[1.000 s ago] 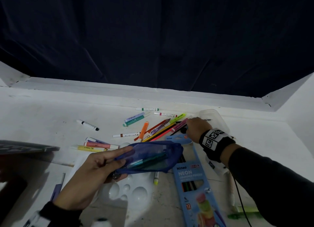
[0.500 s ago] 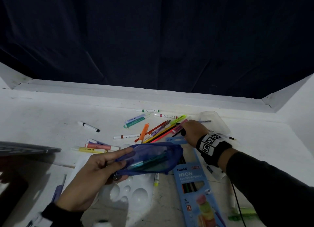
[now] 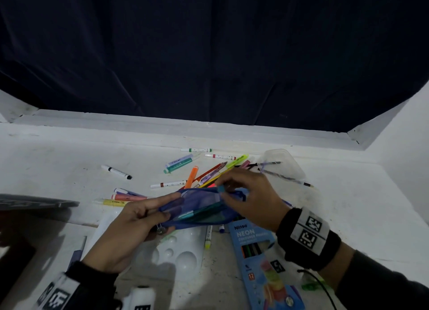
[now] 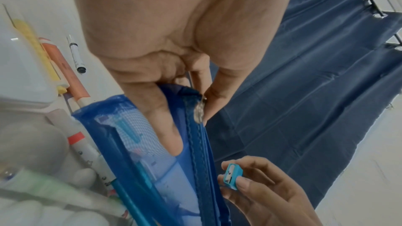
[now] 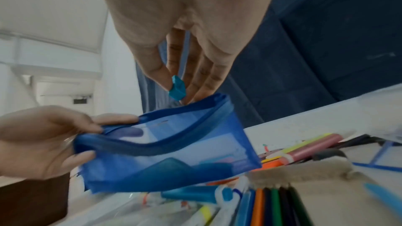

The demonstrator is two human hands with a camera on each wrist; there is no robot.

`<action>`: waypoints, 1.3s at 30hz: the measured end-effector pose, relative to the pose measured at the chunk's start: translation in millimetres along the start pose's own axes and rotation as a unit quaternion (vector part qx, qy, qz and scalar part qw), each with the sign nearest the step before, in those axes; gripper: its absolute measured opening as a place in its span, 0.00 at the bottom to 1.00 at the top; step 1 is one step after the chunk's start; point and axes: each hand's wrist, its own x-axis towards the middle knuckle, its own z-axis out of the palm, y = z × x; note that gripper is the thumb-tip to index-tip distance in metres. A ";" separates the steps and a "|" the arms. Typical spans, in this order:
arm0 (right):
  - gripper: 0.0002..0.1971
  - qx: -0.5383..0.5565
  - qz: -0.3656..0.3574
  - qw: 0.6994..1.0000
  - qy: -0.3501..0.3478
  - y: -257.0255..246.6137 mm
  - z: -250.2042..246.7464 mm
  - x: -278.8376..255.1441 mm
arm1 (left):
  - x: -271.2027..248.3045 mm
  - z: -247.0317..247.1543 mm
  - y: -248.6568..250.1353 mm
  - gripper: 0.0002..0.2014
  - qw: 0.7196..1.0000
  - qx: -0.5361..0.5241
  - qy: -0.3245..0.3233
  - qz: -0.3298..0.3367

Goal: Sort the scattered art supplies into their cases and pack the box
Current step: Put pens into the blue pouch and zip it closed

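My left hand (image 3: 139,219) grips the zip end of a blue mesh pencil pouch (image 3: 202,210), its fingers holding the mouth apart above the table. Teal pens show through the mesh (image 4: 139,145). My right hand (image 3: 250,198) pinches a small teal pencil sharpener (image 3: 221,189) between thumb and fingertips, right at the pouch's open rim. The sharpener (image 4: 232,176) shows its blade in the left wrist view, and hangs just above the pouch (image 5: 169,145) edge as a teal block (image 5: 178,90) in the right wrist view.
Loose markers, highlighters and pencils (image 3: 209,173) lie scattered behind the pouch. A blue neon colour-pencil box (image 3: 262,263) and a white paint palette (image 3: 171,254) lie below it. A clear plastic case (image 3: 283,163) sits at the right, a dark flat thing (image 3: 34,203) at the left.
My right hand left the marker pile and came back toward me, now pinching the teal sharpener at the pouch mouth. The left hand kept holding the pouch.
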 end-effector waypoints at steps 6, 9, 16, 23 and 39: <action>0.02 0.004 -0.032 0.999 0.039 0.3 8.3 -1.1 | -2.0 -1.1 -4.8 0.20 0.999 -0.030 -0.008 -0.008; 0.04 -0.042 0.015 0.993 0.114 26.9 6.2 9.1 | -2.6 -8.6 -5.4 0.20 0.999 -0.049 0.001 -0.007; 0.11 -0.271 0.251 0.929 -0.037 104.1 8.4 21.9 | -2.4 -17.8 -8.5 0.20 0.999 -0.052 0.006 -0.001; 0.22 -0.376 0.277 0.871 -0.154 112.2 13.4 34.0 | 4.3 -19.9 -12.6 0.19 0.999 -0.048 0.012 -0.013; 0.22 -0.426 0.217 0.863 -0.165 112.3 9.8 41.3 | 9.3 -12.5 -10.9 0.19 0.998 -0.055 0.001 -0.013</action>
